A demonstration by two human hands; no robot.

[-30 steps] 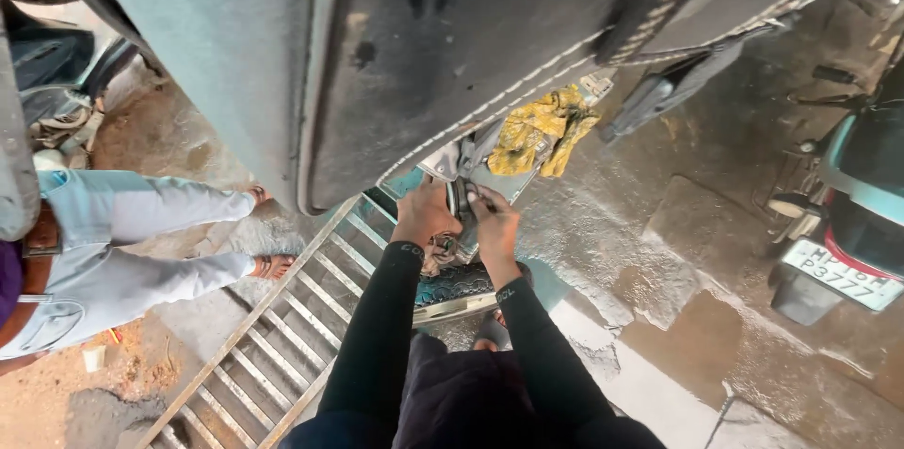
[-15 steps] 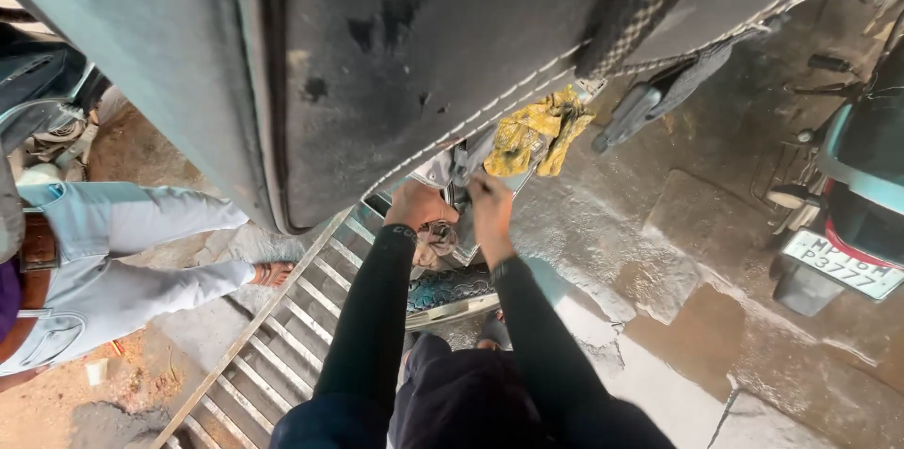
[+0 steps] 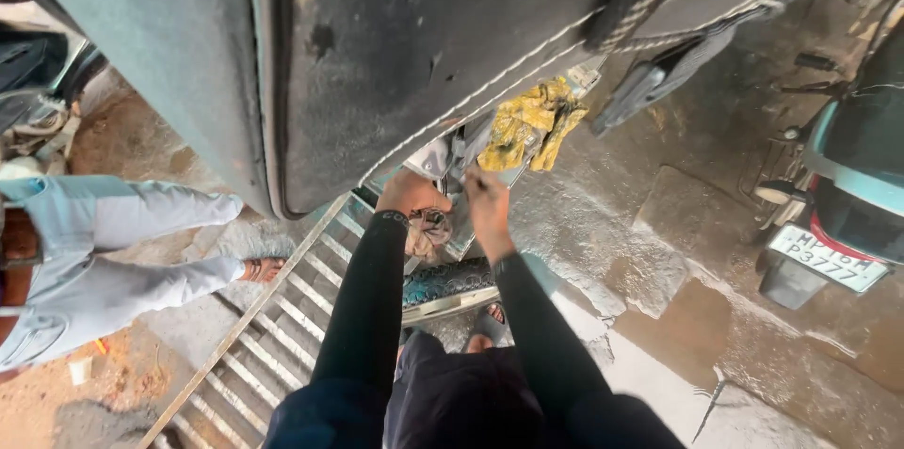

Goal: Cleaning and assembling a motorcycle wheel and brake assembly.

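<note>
I look down past a big black vehicle seat (image 3: 452, 54) with white stitching. Both my arms, in black sleeves, reach to a grey metal part (image 3: 450, 159) just under the seat's edge. My left hand (image 3: 412, 195) is curled over the part's lower side, above a crumpled brownish rag (image 3: 429, 229). My right hand (image 3: 486, 200) is beside it, fingers pinched at the part; whatever they pinch is hidden. A yellow cloth (image 3: 529, 123) hangs just right of the hands.
A metal grating ramp (image 3: 282, 327) lies on the wet stone floor (image 3: 678, 251). Another person in light blue trousers (image 3: 104, 242) and sandals stands at left. A parked scooter (image 3: 838, 214) is at right, with a black footrest (image 3: 659, 77) near the seat.
The view has shifted so the seat fills more of the frame. Both hands stay at the grey part, and the right hand has edged up slightly.
</note>
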